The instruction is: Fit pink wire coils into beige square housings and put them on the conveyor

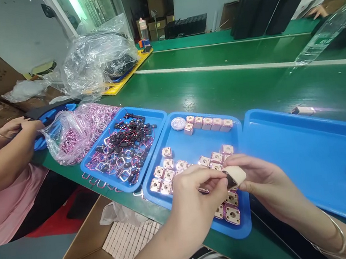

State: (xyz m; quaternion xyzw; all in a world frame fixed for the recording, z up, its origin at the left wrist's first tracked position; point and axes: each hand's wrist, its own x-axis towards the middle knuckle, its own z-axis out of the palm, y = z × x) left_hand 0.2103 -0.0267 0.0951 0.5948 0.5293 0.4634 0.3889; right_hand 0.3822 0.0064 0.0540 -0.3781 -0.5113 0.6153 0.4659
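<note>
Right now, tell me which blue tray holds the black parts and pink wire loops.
The leftmost blue tray, beside the plastic bag; the middle tray holds square metal pieces.

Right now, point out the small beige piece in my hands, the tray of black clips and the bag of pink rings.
Beige piece (235,176), head view, on its pale flat face.
Tray of black clips (156,117), head view, on its bare far corner.
Bag of pink rings (75,136), head view, on the plastic's middle.

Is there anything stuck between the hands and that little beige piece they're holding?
No. Both the left hand and the right hand already pinch the beige piece directly with their fingers, above the middle blue tray. Nothing visible sits between them.
</note>
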